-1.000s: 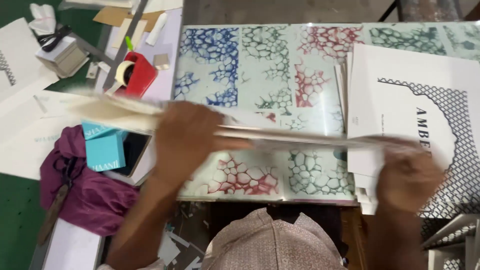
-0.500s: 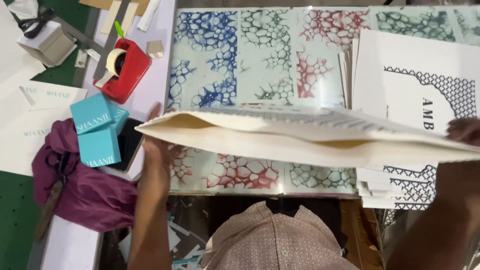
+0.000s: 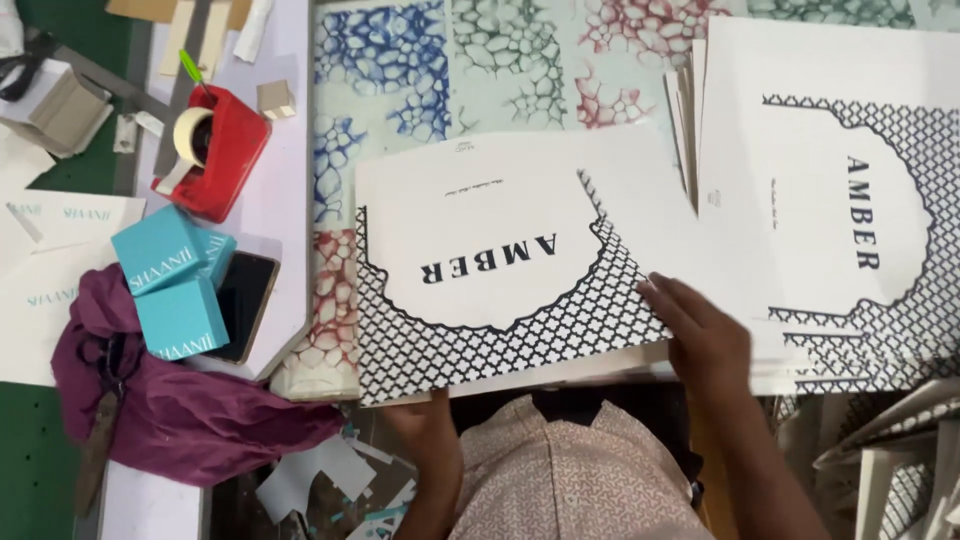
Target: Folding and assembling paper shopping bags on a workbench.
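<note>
A flat white paper bag (image 3: pixel 500 260) with a black lattice border lies face up on the patterned table cover (image 3: pixel 400 70). My left hand (image 3: pixel 425 420) grips its near left edge from below, thumb under the sheet. My right hand (image 3: pixel 700 335) rests palm down on the bag's right near corner, fingers spread. A stack of the same printed bags (image 3: pixel 830 200) lies to the right, partly under my right hand's side.
At left sit a red tape dispenser (image 3: pixel 215 150), two teal boxes (image 3: pixel 170 290), a black phone (image 3: pixel 245 300) and a purple cloth (image 3: pixel 180 410). More folded bags (image 3: pixel 890 470) stand at lower right. Paper scraps (image 3: pixel 320 480) lie near the table's front edge.
The bag, held up edge-on and then opened a second ago, has been turned over and laid flat on the table. Both hands came down with it to its near edge.
</note>
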